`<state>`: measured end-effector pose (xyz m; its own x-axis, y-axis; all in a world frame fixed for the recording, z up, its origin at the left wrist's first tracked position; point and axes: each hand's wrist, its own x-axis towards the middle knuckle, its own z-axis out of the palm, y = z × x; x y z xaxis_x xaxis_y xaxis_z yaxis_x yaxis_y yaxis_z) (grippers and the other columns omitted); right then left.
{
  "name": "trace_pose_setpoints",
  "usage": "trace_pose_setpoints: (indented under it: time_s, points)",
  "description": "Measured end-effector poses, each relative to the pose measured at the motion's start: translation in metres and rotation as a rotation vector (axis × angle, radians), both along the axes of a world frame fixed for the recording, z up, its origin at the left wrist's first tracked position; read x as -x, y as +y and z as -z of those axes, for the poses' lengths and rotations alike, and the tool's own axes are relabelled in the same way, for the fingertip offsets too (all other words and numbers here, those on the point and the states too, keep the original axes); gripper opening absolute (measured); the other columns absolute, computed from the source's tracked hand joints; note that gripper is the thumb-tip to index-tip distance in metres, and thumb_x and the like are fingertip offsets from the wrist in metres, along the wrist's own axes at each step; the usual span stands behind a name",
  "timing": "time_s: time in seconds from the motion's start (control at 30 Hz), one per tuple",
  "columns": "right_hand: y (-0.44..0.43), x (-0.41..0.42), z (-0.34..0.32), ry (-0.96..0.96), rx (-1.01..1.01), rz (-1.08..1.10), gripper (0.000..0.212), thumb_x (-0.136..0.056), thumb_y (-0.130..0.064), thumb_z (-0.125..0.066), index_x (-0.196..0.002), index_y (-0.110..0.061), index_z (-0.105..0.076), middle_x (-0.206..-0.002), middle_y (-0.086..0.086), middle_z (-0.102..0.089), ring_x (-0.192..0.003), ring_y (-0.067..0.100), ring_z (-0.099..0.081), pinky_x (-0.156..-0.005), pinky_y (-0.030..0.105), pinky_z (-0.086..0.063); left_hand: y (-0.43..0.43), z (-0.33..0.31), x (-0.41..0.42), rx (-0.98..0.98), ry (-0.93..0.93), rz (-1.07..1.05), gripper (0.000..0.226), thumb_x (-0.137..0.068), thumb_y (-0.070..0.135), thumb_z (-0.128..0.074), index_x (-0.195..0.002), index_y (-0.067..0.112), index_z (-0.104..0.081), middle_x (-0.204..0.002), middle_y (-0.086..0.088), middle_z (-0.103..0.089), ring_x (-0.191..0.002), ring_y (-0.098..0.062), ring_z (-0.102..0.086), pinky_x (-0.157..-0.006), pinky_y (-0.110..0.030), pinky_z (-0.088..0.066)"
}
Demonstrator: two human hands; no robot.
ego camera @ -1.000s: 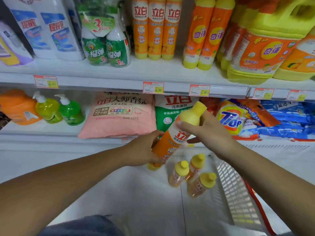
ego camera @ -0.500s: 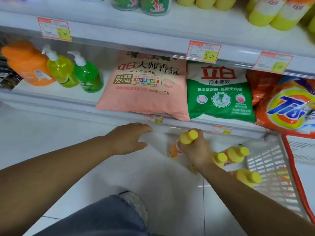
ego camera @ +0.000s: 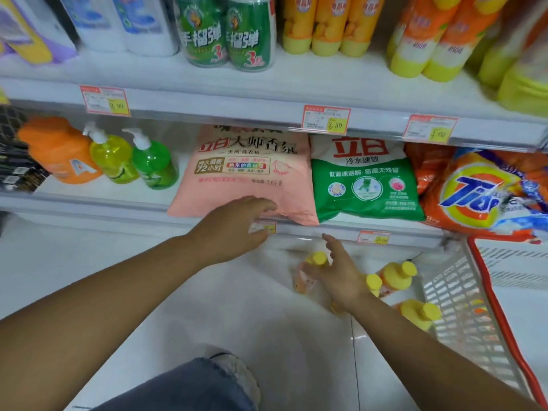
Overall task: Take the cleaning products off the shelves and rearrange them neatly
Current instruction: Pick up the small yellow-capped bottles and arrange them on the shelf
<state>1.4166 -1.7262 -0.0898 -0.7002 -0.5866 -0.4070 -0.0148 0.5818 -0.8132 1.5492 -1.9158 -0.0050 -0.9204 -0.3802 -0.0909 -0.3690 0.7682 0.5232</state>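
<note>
Bare left forearm (ego camera: pixel 103 295) and right forearm (ego camera: pixel 439 354) — blue denim jeans (ego camera: pixel 184 390), worn with a pale grey shoe (ego camera: pixel 238 373).

A single head-worn wide-angle view looks forward and down from close range, facing the lower shelf (ego camera: pixel 89 200) and the white floor (ego camera: pixel 267 321) beneath it.
</note>
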Motion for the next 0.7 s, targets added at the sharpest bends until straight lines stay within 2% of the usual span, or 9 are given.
trace_pose_setpoints:
  time_s: [0.07, 0.13, 0.2, 0.3, 0.43, 0.53, 0.6, 0.63, 0.7]
  points:
    - [0.007, 0.003, -0.024, 0.067, 0.103, 0.006, 0.071, -0.084, -0.026, -0.078, -0.145, -0.026, -0.042, -0.135, -0.009, -0.047, -0.121, 0.008, -0.045, -0.098, 0.025, -0.038, -0.001, -0.022, 0.010, 0.084, 0.134, -0.037, 0.049, -0.090, 0.034, -0.067, -0.136, 0.031, -0.051, -0.132, 0.009, -0.054, -0.119, -0.012, -0.051, -0.097, -0.032, -0.044]
    - [0.010, 0.009, -0.055, 0.196, 0.226, 0.047, 0.054, -0.088, -0.023, -0.074, -0.136, -0.023, -0.052, -0.131, -0.009, -0.055, -0.123, 0.007, -0.050, -0.104, 0.029, -0.042, -0.005, -0.044, 0.023, 0.211, 0.291, -0.062, 0.049, -0.089, 0.032, -0.068, -0.136, 0.029, -0.053, -0.135, 0.006, -0.053, -0.125, -0.015, -0.047, -0.102, -0.028, -0.036]
    - [0.004, 0.020, -0.093, 0.309, 0.373, 0.066, 0.034, -0.091, -0.020, -0.070, -0.123, -0.024, -0.060, -0.121, -0.014, -0.061, -0.115, -0.001, -0.056, -0.101, 0.028, -0.047, -0.011, -0.067, 0.039, 0.322, 0.413, -0.100, 0.053, -0.088, 0.029, -0.070, -0.138, 0.024, -0.053, -0.139, 0.002, -0.051, -0.130, -0.017, -0.042, -0.106, -0.023, -0.027]
    - [-0.019, 0.043, -0.154, 0.442, 0.550, 0.083, 0.019, -0.093, -0.012, -0.066, -0.106, -0.027, -0.063, -0.109, -0.014, -0.066, -0.103, -0.003, -0.061, -0.091, 0.015, -0.049, -0.022, -0.095, 0.066, 0.404, 0.475, -0.127, 0.061, -0.088, 0.032, -0.069, -0.144, 0.020, -0.047, -0.147, 0.001, -0.045, -0.136, -0.018, -0.034, -0.114, -0.034, -0.028]
    - [-0.061, 0.076, -0.212, 0.570, 0.650, 0.042, 0.019, -0.096, -0.013, -0.060, -0.108, -0.028, -0.061, -0.111, -0.013, -0.065, -0.105, -0.002, -0.060, -0.089, 0.013, -0.048, -0.037, -0.096, 0.097, 0.398, 0.477, -0.151, 0.063, -0.092, 0.044, -0.063, -0.146, 0.020, -0.043, -0.152, 0.002, -0.042, -0.142, -0.018, -0.032, -0.117, -0.032, -0.019]
    - [-0.101, 0.112, -0.230, 0.622, 0.615, 0.000, 0.029, -0.097, -0.018, -0.060, -0.121, -0.033, -0.055, -0.124, -0.007, -0.060, -0.116, 0.009, -0.056, -0.098, 0.024, -0.047, -0.048, -0.079, 0.114, 0.466, 0.459, -0.197, 0.063, -0.092, 0.059, -0.054, -0.143, 0.024, -0.047, -0.148, 0.005, -0.047, -0.140, -0.017, -0.035, -0.116, -0.031, -0.011]
    - [-0.128, 0.143, -0.233, 0.651, 0.557, 0.003, 0.047, -0.095, -0.023, -0.063, -0.139, -0.022, -0.047, -0.136, -0.002, -0.057, -0.123, 0.014, -0.054, -0.106, 0.036, -0.045, -0.055, -0.067, 0.120, 0.526, 0.468, -0.191, 0.064, -0.087, 0.066, -0.045, -0.137, 0.026, -0.053, -0.138, 0.007, -0.054, -0.132, -0.018, -0.042, -0.113, -0.032, -0.012]
    - [-0.139, 0.157, -0.233, 0.656, 0.561, 0.010, 0.052, -0.093, -0.024, -0.065, -0.141, -0.018, -0.045, -0.135, -0.002, -0.058, -0.123, 0.015, -0.056, -0.107, 0.041, -0.045, -0.059, -0.062, 0.122, 0.545, 0.480, -0.184, 0.063, -0.085, 0.067, -0.044, -0.134, 0.028, -0.054, -0.134, 0.008, -0.056, -0.127, -0.017, -0.044, -0.112, -0.032, -0.014]
    - [-0.160, 0.181, -0.232, 0.648, 0.561, 0.021, 0.047, -0.089, -0.018, -0.068, -0.132, -0.016, -0.048, -0.125, -0.005, -0.064, -0.117, 0.014, -0.061, -0.105, 0.044, -0.048, -0.064, -0.055, 0.127, 0.580, 0.519, -0.181, 0.059, -0.084, 0.067, -0.044, -0.130, 0.031, -0.055, -0.127, 0.011, -0.057, -0.120, -0.015, -0.044, -0.110, -0.034, -0.017]
